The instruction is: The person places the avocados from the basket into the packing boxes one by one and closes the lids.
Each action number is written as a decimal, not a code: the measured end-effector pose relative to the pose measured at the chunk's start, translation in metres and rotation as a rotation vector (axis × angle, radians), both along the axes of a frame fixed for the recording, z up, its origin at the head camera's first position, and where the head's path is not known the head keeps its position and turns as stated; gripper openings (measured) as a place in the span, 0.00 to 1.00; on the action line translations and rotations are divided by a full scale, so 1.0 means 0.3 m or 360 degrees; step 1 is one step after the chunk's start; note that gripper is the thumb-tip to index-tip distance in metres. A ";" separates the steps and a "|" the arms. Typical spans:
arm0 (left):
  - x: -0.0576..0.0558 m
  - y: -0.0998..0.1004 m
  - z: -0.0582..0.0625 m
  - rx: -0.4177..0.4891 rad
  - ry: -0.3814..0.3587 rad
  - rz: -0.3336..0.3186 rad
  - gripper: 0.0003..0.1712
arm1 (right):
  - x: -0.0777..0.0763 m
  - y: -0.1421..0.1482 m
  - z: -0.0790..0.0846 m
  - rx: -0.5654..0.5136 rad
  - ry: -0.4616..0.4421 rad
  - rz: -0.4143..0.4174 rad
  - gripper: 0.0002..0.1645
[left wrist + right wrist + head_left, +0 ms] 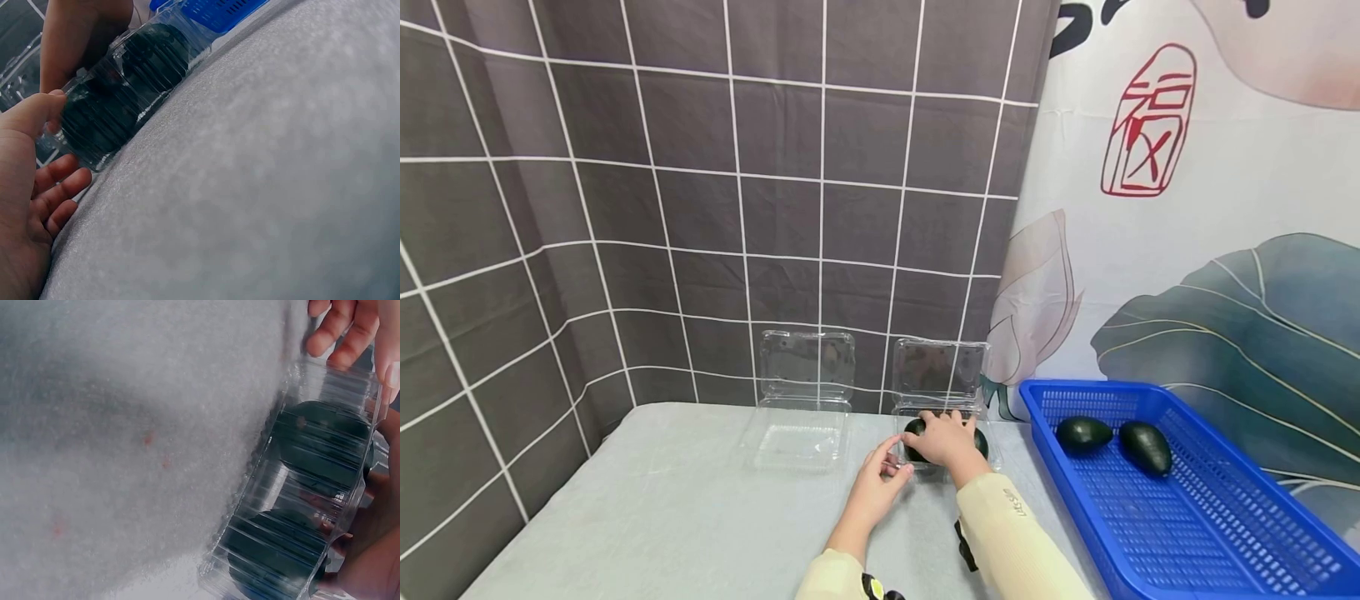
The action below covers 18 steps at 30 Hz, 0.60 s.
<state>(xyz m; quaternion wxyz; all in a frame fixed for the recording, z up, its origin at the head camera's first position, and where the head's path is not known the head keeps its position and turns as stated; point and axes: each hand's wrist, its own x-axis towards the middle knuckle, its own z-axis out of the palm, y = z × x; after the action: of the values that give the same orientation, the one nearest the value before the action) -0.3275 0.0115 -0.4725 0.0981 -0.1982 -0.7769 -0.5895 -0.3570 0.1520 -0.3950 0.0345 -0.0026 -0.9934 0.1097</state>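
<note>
Two dark green avocados, the left avocado [914, 430] and the right avocado [981, 443], lie side by side in a clear plastic clamshell box [275, 487] whose lid [940, 367] stands raised behind. My right hand [950, 439] reaches in from above, its spread fingers resting over both avocados and partly hiding them. My left hand [877, 485] holds the box's front left corner, thumb on the rim, other fingers low at its side. In the left wrist view, the left thumb [40, 112] lies along the rim and the ribbed box wall [125, 94] shows the avocados through it.
A second clear clamshell box [801, 442], lid up, stands to the left on the grey-white table [662, 492]. At the right, a blue plastic basket [1067, 508] contains two more avocados [1145, 447]. A dark grid-patterned cloth [685, 208] hangs behind the table.
</note>
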 end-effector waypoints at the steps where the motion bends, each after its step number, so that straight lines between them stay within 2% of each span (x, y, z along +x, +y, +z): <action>1: -0.001 0.000 -0.001 0.0000 0.0000 0.0001 0.29 | -0.001 0.001 0.000 -0.0009 0.0007 0.0002 0.40; 6: -0.002 0.002 -0.007 0.0007 0.0002 -0.0004 0.29 | -0.013 0.032 0.004 -0.0061 0.0123 0.0017 0.37; 10: 0.000 0.004 -0.011 0.0003 0.0009 0.0006 0.30 | -0.019 0.092 0.023 -0.0190 0.0297 -0.0059 0.33; 14: 0.000 0.005 -0.013 -0.0003 0.0000 0.0030 0.30 | -0.012 0.168 0.040 -0.0484 0.0407 -0.0252 0.28; 18: -0.001 0.004 -0.009 -0.0014 -0.0014 0.0033 0.30 | 0.002 0.229 0.035 -0.0853 0.0354 -0.0386 0.30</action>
<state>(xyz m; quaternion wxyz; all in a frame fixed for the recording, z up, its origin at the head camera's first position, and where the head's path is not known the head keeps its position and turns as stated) -0.3277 0.0128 -0.4754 0.1001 -0.1879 -0.7819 -0.5859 -0.3563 0.2207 -0.3845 0.1538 -0.1180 -0.9117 0.3622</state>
